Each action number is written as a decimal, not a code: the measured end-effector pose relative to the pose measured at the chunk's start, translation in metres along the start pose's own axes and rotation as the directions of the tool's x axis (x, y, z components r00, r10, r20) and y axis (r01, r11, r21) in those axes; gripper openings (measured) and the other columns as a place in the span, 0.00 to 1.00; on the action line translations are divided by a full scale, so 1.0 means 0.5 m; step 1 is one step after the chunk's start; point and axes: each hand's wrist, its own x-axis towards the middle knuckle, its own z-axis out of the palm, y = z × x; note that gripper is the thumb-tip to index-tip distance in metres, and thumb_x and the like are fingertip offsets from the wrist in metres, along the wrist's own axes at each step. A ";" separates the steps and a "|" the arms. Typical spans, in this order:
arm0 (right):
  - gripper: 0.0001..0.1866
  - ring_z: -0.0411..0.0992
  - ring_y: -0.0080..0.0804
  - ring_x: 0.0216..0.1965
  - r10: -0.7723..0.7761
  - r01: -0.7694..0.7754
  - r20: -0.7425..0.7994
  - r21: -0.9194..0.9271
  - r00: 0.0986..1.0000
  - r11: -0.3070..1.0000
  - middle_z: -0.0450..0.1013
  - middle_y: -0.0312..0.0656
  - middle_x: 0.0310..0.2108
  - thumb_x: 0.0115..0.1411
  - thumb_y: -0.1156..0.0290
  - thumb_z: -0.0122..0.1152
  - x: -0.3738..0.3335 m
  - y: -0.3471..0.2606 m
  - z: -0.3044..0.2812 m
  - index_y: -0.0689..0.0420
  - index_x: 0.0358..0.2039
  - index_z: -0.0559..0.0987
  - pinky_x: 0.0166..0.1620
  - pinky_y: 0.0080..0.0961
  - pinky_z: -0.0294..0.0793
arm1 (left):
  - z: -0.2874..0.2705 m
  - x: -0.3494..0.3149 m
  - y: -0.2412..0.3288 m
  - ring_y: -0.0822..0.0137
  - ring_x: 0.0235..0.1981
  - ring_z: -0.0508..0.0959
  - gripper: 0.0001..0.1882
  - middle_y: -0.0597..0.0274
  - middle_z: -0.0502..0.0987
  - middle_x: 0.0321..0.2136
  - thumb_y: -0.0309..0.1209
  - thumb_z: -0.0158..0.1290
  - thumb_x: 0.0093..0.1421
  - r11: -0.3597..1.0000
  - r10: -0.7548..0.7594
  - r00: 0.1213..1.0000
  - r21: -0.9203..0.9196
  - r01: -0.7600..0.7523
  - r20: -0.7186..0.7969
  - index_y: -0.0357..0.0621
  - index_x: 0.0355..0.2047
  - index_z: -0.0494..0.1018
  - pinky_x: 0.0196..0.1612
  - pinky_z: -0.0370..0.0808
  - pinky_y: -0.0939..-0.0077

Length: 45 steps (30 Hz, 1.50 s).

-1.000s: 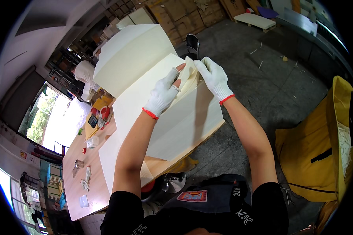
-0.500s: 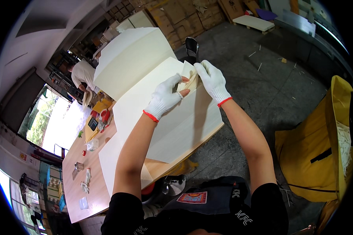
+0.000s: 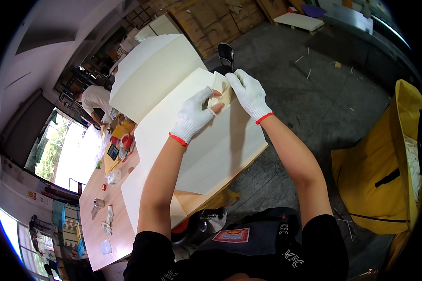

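Wearing a black shirt (image 3: 324, 241) with white lettering, above dark cloth bearing a bright patch (image 3: 231, 235), you hold your left hand (image 3: 194, 112) part-open, bare fingertips against the curled far-right corner of pale sheets (image 3: 173, 103) on the wooden table (image 3: 126, 187), while your right hand (image 3: 249, 93) seemingly pinches that corner. Only this corner looks lifted so far; the remaining surface appears left flat, before a large raised sheet (image 3: 154, 70). Far left, a small wall sign (image 3: 31, 194) stays unreadable.
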 end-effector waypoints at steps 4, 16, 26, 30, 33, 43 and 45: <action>0.26 0.74 0.55 0.33 -0.009 0.009 -0.009 0.009 1.000 1.000 0.74 0.51 0.27 0.68 0.43 0.48 0.000 0.005 0.002 0.57 0.33 0.76 0.37 0.43 0.70 | 0.000 0.001 0.002 0.73 0.28 0.69 0.18 0.67 0.70 0.26 0.34 0.64 0.60 0.996 0.028 0.999 0.086 -0.025 -0.032 0.44 0.49 0.76 0.35 0.69 0.74; 0.28 0.76 0.49 0.31 0.039 -0.040 0.055 0.027 0.998 0.999 0.75 0.50 0.26 0.66 0.41 0.50 0.001 -0.005 -0.010 0.57 0.32 0.76 0.38 0.40 0.71 | 0.001 -0.001 0.001 0.72 0.30 0.69 0.16 0.63 0.71 0.28 0.31 0.51 0.67 0.996 0.080 0.993 -0.019 -0.082 -0.090 0.46 0.55 0.75 0.39 0.70 0.76; 0.27 0.76 0.49 0.32 0.037 -0.038 0.019 0.048 0.999 0.998 0.76 0.49 0.27 0.66 0.42 0.51 -0.003 0.000 -0.004 0.58 0.33 0.77 0.38 0.39 0.71 | 0.006 0.005 -0.006 0.73 0.27 0.71 0.18 0.60 0.78 0.32 0.35 0.63 0.61 0.993 0.053 0.997 0.105 -0.047 -0.051 0.44 0.50 0.77 0.34 0.72 0.73; 0.27 0.76 0.48 0.31 0.033 -0.033 0.003 0.041 0.999 0.999 0.75 0.49 0.26 0.66 0.43 0.51 -0.002 0.001 -0.004 0.58 0.33 0.77 0.38 0.39 0.71 | 0.000 0.002 0.010 0.73 0.27 0.70 0.19 0.63 0.76 0.30 0.35 0.63 0.61 0.997 -0.007 0.999 0.073 0.009 -0.035 0.44 0.51 0.77 0.34 0.71 0.74; 0.27 0.76 0.48 0.31 0.043 -0.044 0.022 0.048 0.999 0.998 0.75 0.49 0.26 0.66 0.43 0.52 -0.003 -0.002 -0.008 0.58 0.33 0.77 0.37 0.38 0.71 | -0.004 -0.002 0.021 0.72 0.28 0.69 0.18 0.64 0.73 0.28 0.34 0.61 0.63 0.996 -0.027 1.000 0.081 0.028 -0.016 0.45 0.52 0.77 0.36 0.71 0.74; 0.27 0.76 0.49 0.32 0.050 -0.050 0.016 0.049 0.999 0.998 0.75 0.50 0.26 0.66 0.42 0.52 -0.002 -0.002 -0.006 0.58 0.32 0.77 0.38 0.38 0.71 | -0.006 0.002 0.005 0.67 0.34 0.73 0.16 0.60 0.77 0.35 0.32 0.53 0.68 0.997 0.072 0.997 0.026 -0.072 -0.031 0.46 0.54 0.76 0.42 0.73 0.72; 0.27 0.76 0.50 0.32 0.032 -0.032 0.006 0.047 0.999 0.998 0.76 0.50 0.26 0.66 0.43 0.52 -0.002 0.002 -0.003 0.58 0.33 0.77 0.38 0.39 0.71 | -0.002 -0.002 0.012 0.68 0.33 0.74 0.16 0.59 0.78 0.35 0.33 0.56 0.67 0.999 0.004 1.000 0.039 -0.003 -0.014 0.45 0.53 0.76 0.41 0.74 0.71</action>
